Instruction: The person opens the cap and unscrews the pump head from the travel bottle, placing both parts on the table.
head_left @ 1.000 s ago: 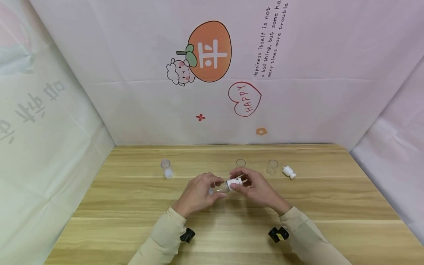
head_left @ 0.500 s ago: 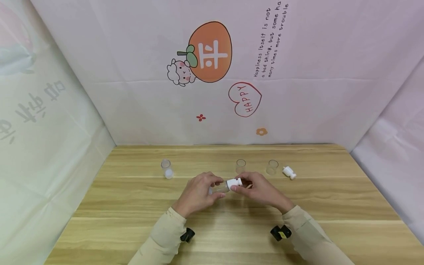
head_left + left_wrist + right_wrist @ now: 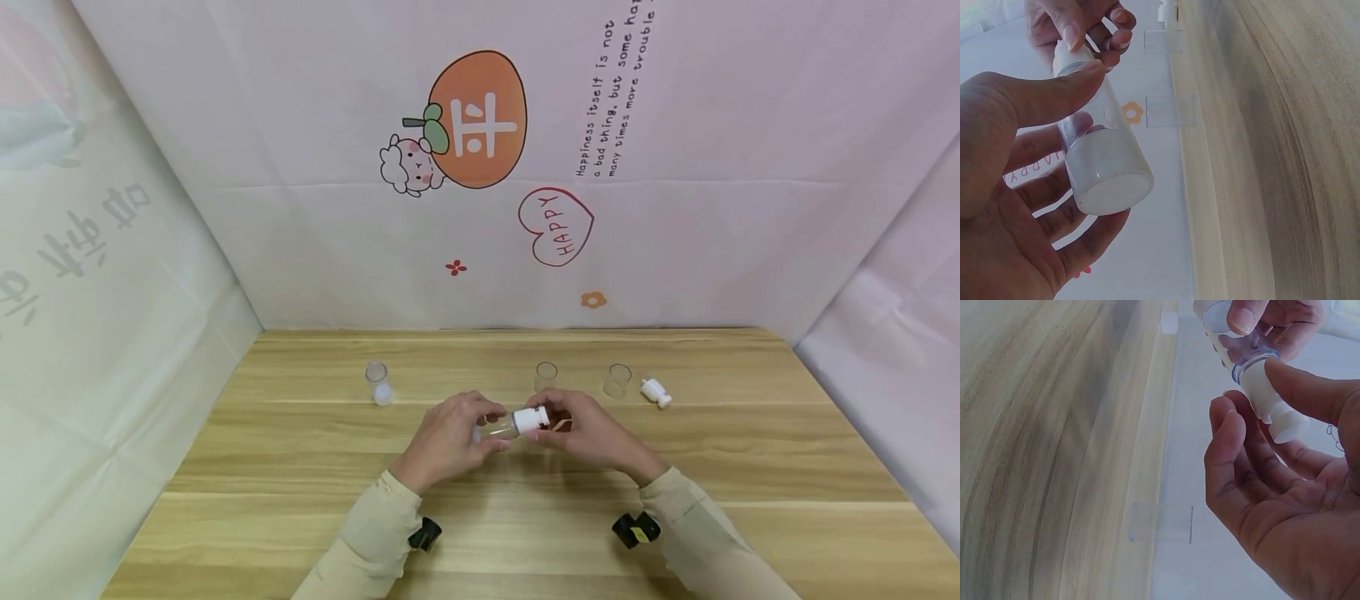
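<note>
Tilted above the table, a clear bottle point(image 3: 1110, 162) with a white base lies in my left hand point(image 3: 450, 437), its thumb along one side and fingers around the other. The white pump head point(image 3: 531, 418) sits at the mouth of this bottle, pointing right. My right hand point(image 3: 588, 429) holds the pump head between thumb and fingers. In the right wrist view, the thumb point(image 3: 1310, 390) presses along the pump's white collar, with curled fingers on its other side.
A second clear bottle point(image 3: 378, 382) with a white bottom stands at the back left. Two clear caps point(image 3: 617, 382) stand behind and right of my hands. Another white pump head point(image 3: 656, 392) lies on the wooden table point(image 3: 300, 467) beside the right one.
My right hand has drawn back slightly toward me and its fingers have shifted around the pump head, uncovering more of it and the clear cap behind. My left hand stays in place.
</note>
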Demonstrator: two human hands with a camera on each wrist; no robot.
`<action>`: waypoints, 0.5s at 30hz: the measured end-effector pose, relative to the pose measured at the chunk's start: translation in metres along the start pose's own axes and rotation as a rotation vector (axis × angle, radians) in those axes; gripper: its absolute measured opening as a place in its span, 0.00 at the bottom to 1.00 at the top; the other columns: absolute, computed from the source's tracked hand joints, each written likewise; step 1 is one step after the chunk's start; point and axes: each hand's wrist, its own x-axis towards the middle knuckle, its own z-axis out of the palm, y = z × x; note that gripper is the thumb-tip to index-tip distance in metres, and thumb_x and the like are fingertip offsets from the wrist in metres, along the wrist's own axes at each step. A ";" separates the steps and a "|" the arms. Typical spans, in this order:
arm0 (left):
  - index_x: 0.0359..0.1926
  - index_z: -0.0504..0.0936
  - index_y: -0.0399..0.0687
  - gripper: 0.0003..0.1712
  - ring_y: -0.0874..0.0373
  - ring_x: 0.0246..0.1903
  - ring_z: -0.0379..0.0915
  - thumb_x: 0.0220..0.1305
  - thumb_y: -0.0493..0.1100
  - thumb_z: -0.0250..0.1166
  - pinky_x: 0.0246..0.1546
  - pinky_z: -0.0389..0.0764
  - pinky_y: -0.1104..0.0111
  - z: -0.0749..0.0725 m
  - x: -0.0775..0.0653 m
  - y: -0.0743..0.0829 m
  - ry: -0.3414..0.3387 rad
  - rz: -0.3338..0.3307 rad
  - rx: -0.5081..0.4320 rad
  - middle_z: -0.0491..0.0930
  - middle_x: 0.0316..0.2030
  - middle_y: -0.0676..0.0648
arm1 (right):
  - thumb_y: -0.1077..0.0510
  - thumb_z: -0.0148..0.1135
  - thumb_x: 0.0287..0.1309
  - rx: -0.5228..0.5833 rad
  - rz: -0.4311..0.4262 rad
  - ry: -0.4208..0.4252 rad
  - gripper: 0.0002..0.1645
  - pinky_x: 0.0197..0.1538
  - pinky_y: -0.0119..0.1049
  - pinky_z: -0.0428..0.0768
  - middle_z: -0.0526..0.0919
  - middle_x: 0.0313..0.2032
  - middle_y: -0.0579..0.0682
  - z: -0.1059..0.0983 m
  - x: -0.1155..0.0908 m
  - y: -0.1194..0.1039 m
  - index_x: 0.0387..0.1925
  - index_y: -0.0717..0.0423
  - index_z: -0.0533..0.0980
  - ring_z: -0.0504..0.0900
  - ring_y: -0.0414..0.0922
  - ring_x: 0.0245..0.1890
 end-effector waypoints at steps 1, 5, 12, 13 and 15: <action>0.49 0.88 0.45 0.20 0.54 0.37 0.79 0.56 0.47 0.79 0.32 0.76 0.70 0.000 0.000 0.000 0.000 0.000 0.000 0.85 0.40 0.49 | 0.59 0.69 0.64 0.010 -0.001 0.001 0.15 0.36 0.37 0.79 0.79 0.36 0.49 0.000 0.000 0.000 0.50 0.59 0.78 0.78 0.47 0.33; 0.48 0.88 0.45 0.20 0.52 0.37 0.80 0.56 0.47 0.79 0.32 0.76 0.69 0.001 0.001 0.000 0.001 0.002 -0.006 0.86 0.40 0.48 | 0.61 0.70 0.63 0.052 -0.004 0.004 0.15 0.38 0.38 0.81 0.79 0.38 0.51 0.000 -0.001 -0.001 0.50 0.58 0.78 0.78 0.48 0.34; 0.48 0.88 0.45 0.20 0.52 0.37 0.80 0.55 0.45 0.79 0.33 0.76 0.69 0.002 0.002 0.000 0.000 0.001 -0.018 0.85 0.40 0.48 | 0.62 0.70 0.63 0.094 -0.002 0.012 0.16 0.45 0.44 0.83 0.80 0.43 0.53 0.000 -0.001 -0.002 0.50 0.60 0.78 0.79 0.49 0.38; 0.48 0.88 0.45 0.20 0.52 0.37 0.80 0.55 0.45 0.79 0.33 0.76 0.69 0.002 0.002 0.000 0.000 0.000 -0.019 0.85 0.40 0.48 | 0.62 0.70 0.63 0.097 -0.002 0.013 0.16 0.46 0.44 0.84 0.80 0.44 0.53 0.000 -0.001 -0.002 0.51 0.60 0.78 0.80 0.49 0.39; 0.48 0.88 0.45 0.19 0.52 0.37 0.80 0.55 0.44 0.79 0.33 0.76 0.68 0.003 0.002 -0.001 0.000 0.000 -0.021 0.85 0.40 0.48 | 0.61 0.70 0.63 0.104 -0.003 0.017 0.16 0.46 0.43 0.84 0.81 0.45 0.53 0.000 -0.001 -0.002 0.51 0.60 0.78 0.81 0.49 0.40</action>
